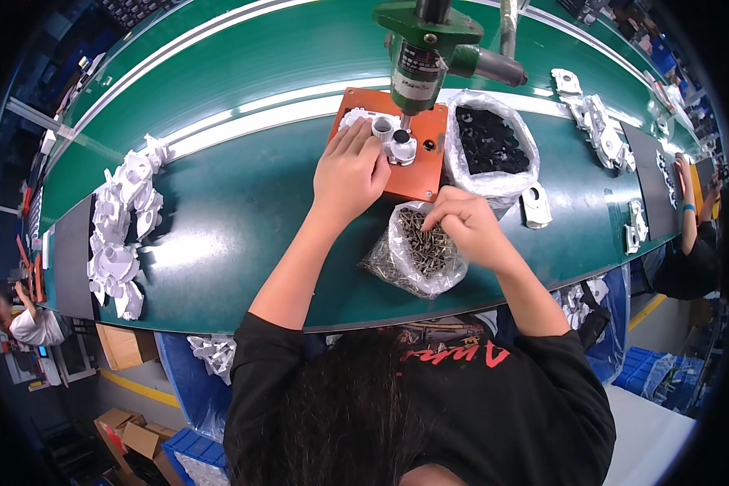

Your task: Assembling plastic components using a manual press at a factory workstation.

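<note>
- Landmark: orange plate (pixel 415 183), flat on the green surface (pixel 235 251).
- White part (pixel 404 152): on the orange plate, under the machine tip; open round tube on it.
- Black cap (pixel 401 137): round, dark, on the white part, right of the tube, over the orange plate.
- Left hand (pixel 350 172): over the left half of the orange plate, touching the white part; fingers stretched out, side by side; underside hidden, can't tell if they are clamped on it.
- Right hand (pixel 466 228): just off the near right corner of the orange plate, at the mouth of the screw bag; fingers curled, tips down at the screws; can't tell if a screw is between them.
- Screw bag (pixel 449 281): clear plastic, opened, just on the near side of the orange plate.
- Screws (pixel 420 245): small, metal, loose heap in that bag, near side of the orange plate.
- Green machine head (pixel 419 81): above the far edge of the orange plate, spindle pointing down.
- Bag of black pieces (pixel 523 183): clear plastic, opened, right beside the orange plate; black pieces (pixel 488 139) fill it.
- Loose white piece (pixel 535 206): right of the orange plate, near side of that bag.
- White pile (pixel 121 219): well left of the orange plate.
- More white pieces (pixel 600 134): well right of the orange plate.
- Co-worker (pixel 690 251): far right of the orange plate, at the same bench line.
</note>
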The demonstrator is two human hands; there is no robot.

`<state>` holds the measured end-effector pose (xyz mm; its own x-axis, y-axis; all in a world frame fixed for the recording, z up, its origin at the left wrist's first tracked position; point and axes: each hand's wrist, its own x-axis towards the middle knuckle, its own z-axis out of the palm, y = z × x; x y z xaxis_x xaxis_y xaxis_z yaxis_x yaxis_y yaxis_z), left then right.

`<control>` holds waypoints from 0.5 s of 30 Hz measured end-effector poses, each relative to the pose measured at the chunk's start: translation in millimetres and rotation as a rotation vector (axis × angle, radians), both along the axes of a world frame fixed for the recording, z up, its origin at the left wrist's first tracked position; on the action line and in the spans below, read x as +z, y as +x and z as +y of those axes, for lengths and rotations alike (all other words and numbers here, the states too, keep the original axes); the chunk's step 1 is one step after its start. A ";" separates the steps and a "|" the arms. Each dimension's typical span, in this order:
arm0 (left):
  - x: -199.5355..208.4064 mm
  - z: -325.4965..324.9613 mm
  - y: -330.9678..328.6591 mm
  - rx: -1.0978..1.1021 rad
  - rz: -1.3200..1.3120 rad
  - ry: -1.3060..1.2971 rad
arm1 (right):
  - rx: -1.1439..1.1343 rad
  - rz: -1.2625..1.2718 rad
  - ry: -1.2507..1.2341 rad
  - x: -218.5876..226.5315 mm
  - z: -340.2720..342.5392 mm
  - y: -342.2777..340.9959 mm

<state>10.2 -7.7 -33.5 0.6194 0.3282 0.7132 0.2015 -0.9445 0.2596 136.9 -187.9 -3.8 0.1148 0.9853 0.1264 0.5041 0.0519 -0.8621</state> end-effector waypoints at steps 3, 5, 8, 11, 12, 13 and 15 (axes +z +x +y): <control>0.4 -0.3 0.2 -0.001 -0.002 0.004 | -0.183 0.202 0.057 -3.8 0.0 3.3; 0.5 0.1 -0.2 0.000 -0.001 0.006 | -0.324 0.253 0.129 -12.1 3.3 11.7; -0.2 0.7 -0.4 0.003 0.004 0.004 | -0.426 0.536 0.104 -16.8 8.3 17.1; 0.5 1.0 0.7 0.003 0.007 0.002 | -0.410 0.598 0.110 -20.8 10.6 19.8; 0.6 0.5 0.6 0.002 0.006 0.004 | -0.410 0.599 0.110 -24.7 10.5 20.7; 0.8 0.2 0.7 0.002 0.008 0.004 | -0.391 0.616 0.076 -29.7 10.1 21.9; 0.1 0.9 0.3 0.002 0.004 0.009 | -0.372 0.634 0.039 -34.4 10.4 21.2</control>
